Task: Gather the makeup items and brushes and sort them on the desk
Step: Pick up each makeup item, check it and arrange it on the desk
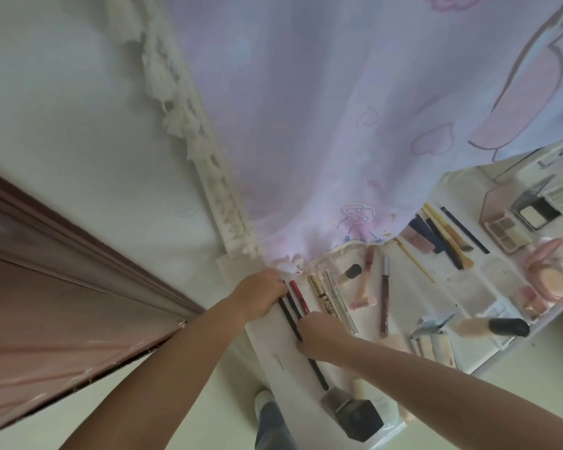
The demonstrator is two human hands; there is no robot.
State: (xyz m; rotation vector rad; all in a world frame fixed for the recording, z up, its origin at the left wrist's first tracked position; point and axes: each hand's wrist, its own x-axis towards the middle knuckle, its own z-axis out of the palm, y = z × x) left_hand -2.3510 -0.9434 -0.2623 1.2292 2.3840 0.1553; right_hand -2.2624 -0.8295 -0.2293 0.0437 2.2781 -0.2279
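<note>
Sorting is judged well advanced: on the desk [400, 287] tubes [329, 300] lie side by side near centre, brushes [442, 235] are grouped at two o'clock, and palettes [507, 233] with compacts [550, 274] are set at three o'clock. Thin black pencils [290, 311] are being lined up at the desk's left edge; the left hand [262, 295] is curled around their far ends, the right hand [319, 337] is closed over their middle. A large brush [494, 327] and a dark bottle [355, 414] at five o'clock look still unplaced.

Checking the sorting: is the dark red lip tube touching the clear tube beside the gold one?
Apart. The head view shows bare white desk between the dark red lip tube and the clear tube.
</note>
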